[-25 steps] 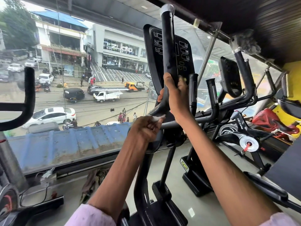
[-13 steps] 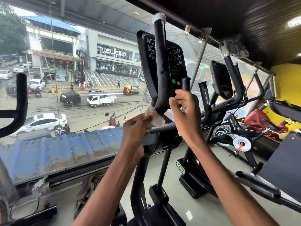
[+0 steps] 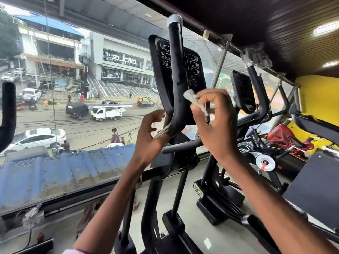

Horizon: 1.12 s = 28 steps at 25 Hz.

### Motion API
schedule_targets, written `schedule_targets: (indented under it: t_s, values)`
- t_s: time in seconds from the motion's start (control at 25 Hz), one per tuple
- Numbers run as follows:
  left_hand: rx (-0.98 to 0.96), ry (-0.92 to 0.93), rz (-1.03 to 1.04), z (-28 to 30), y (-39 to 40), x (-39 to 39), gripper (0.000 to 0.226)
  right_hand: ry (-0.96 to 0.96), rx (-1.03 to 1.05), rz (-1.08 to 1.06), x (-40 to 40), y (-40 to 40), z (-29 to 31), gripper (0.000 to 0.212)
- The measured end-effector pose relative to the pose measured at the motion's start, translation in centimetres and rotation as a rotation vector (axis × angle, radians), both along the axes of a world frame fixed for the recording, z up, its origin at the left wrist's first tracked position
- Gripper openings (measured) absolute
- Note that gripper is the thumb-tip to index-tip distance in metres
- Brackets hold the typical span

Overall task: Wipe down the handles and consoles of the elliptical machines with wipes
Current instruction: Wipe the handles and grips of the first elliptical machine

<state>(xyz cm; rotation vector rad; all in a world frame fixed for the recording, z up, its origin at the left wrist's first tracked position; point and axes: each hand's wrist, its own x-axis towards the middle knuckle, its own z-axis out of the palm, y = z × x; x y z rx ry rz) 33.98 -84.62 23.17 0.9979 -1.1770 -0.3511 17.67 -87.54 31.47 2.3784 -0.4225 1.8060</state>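
The elliptical's tall black handle rises in front of its black console. My right hand is just right of the handle, in front of the console's lower edge, and pinches a crumpled white wipe. My left hand hovers at the handle's lower bend with its fingers loosely curled. A thin pale strip lies at its fingertips against the bend; I cannot tell whether it is part of the wipe or whether the hand grips it.
A second elliptical with its own console and handle stands to the right. Red exercise equipment sits by the yellow wall. Another machine's black handle is at far left. A large window faces the street.
The wipe was in my left hand at the handle's bend; now my right hand holds it. My right hand has let go of the handle. The view has tilted up.
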Motion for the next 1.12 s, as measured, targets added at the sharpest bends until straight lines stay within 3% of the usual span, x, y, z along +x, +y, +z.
schedule_targets:
  t_s: [0.04,0.12,0.2,0.52,0.64,0.76,0.92,1.04,1.12]
  values:
    - [0.085,-0.09,-0.062,-0.7,-1.2,0.7,0.061,0.069,-0.166,-0.071,0.2,-0.4,0.7,0.005]
    - [0.236,-0.285,-0.102,-2.2,-3.1,1.5,0.053,0.255,-0.359,-0.191,0.6,-1.7,0.9,0.029]
    - [0.221,-0.367,-0.032,-3.7,-4.9,1.9,0.051,0.434,-0.485,-0.302,0.8,-3.1,-0.2,0.043]
    - [0.138,-0.227,-0.161,-5.4,-7.5,2.5,0.044,0.614,-0.996,-0.374,0.7,-4.9,-2.9,0.03]
    - [0.152,-0.237,-0.122,-5.6,-7.7,2.7,0.036,0.728,-1.082,-0.271,1.1,-5.5,-1.0,0.019]
    - [0.191,-0.237,-0.106,-5.3,-7.5,2.9,0.039,0.886,-1.087,-0.204,3.4,-5.1,1.9,0.024]
    - [0.192,-0.24,-0.136,-4.9,-7.3,2.3,0.048,0.769,-0.979,-0.284,4.8,-4.9,0.7,0.026]
    - [0.172,-0.201,-0.187,-5.6,-7.6,2.9,0.029,0.76,-0.996,-0.284,3.1,-5.1,-1.9,0.02]
    - [0.143,-0.202,-0.217,-5.5,-7.5,2.9,0.029,0.798,-1.05,-0.247,1.5,-5.3,-2.3,0.018]
